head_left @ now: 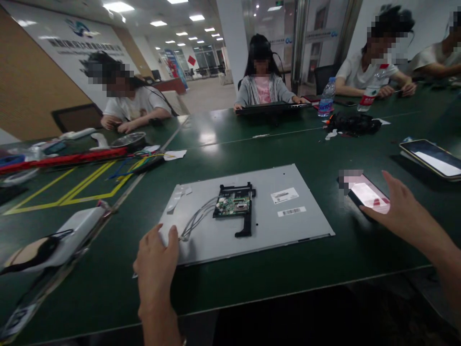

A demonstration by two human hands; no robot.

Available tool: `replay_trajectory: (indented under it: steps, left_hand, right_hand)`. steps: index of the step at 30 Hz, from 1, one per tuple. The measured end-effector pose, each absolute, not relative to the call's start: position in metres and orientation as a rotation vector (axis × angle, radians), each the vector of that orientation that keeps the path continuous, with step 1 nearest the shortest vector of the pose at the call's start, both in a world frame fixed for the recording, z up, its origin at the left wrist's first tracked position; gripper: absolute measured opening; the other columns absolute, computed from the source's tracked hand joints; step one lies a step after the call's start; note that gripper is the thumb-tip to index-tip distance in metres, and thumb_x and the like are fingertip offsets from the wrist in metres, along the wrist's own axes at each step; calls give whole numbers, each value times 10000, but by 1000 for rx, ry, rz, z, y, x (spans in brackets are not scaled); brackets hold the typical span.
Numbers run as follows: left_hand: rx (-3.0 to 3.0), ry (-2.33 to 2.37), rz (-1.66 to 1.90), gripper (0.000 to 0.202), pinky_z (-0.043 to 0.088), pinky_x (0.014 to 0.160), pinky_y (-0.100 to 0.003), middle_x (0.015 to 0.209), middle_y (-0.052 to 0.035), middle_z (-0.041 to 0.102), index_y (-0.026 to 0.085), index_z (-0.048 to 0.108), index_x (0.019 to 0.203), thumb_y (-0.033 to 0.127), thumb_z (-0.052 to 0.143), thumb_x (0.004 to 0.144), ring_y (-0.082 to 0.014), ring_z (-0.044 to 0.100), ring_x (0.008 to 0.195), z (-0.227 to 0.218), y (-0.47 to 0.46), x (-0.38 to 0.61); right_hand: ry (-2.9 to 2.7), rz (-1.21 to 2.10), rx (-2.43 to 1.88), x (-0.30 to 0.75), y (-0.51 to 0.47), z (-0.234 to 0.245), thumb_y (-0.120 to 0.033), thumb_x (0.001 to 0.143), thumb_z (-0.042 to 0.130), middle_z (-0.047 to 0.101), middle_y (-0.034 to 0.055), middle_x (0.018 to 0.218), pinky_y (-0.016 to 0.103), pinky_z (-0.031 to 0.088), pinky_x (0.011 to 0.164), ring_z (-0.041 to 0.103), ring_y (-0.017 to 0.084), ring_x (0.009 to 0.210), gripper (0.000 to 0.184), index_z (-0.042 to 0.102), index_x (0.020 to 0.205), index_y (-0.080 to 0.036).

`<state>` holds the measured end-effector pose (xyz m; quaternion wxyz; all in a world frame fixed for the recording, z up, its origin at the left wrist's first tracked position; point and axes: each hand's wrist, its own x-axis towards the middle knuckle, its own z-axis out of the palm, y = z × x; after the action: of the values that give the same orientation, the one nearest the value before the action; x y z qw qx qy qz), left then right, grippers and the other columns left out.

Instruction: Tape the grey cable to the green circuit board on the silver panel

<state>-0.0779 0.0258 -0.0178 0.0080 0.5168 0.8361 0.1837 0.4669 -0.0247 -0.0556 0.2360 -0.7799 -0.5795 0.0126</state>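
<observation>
A flat grey metal display panel (266, 221) lies back side up on the green table. On it sit a small green circuit board (233, 203) and a black plastic bracket (246, 226). Grey cables (198, 216) run left from the board to a connector by my left thumb. My left hand (156, 262) rests at the panel's near left corner, thumb and forefinger apart; its other fingers are partly hidden. To the right, my right hand (406, 206) is spread beside a smartphone (370, 194) with a lit screen, the thumb at its near edge.
Another phone (432, 156) lies at the far right. Bottles (327, 98) and a black bundle (355, 124) stand beyond. Left are a white device (68, 235), red strip (65, 159) and wires (135, 166). Several people sit across, one holding a dark panel (272, 107).
</observation>
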Motion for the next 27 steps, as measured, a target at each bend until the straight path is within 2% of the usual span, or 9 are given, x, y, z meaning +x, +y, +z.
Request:
replay_trajectory:
  steps: [5,9,13,21,24,27]
  left_hand:
    - [1561,2636,520,586,363,1035,-528,1395,-189,471,141,460,1350,522,278,943,-330,406,1321,-19,31,-85]
    - [1541,2640,450,596,378,1026,-508,1364,-185,510,136,461,1355,521,285,935,-334,456,1281,-20,32,-89]
    - [1561,2651,435,596,400,1004,-495,1347,-181,526,142,472,1350,520,311,918,-338,484,1252,-24,33,-93]
    - [1575,2658,466,588,418,980,-480,1312,-179,544,155,509,1319,526,321,902,-343,507,1212,-26,31,-92]
    - [1542,2658,451,587,412,985,-485,1327,-179,529,160,500,1332,521,327,902,-344,502,1214,-25,31,-91]
    - [1529,2659,453,585,400,999,-496,1338,-180,520,159,501,1330,517,323,904,-344,487,1232,-23,31,-90]
  right_hand:
    - [-1578,119,-2214,464,-24,-55,-510,787,602,307,240,1513,573,413,988,361,445,1335,962,103,1538,-173]
    - [-1535,69,-2188,462,-20,-52,-511,713,681,341,223,1500,592,444,928,412,463,1289,1053,88,1539,-236]
    - [-1484,19,-2152,465,-11,-53,-527,689,702,408,221,1453,547,470,894,462,429,1252,1080,87,1535,-259]
    - [-1609,-24,-2143,453,-2,-53,-429,803,618,305,208,1517,562,382,1031,344,404,1351,916,110,1530,-201]
    - [-1727,-18,-1994,420,-6,-45,-419,881,512,299,153,1533,528,341,1091,309,341,1387,763,152,1521,-213]
    - [-1869,162,-1866,380,-8,-39,-466,906,459,332,112,1525,541,332,1101,326,320,1385,677,223,1501,-248]
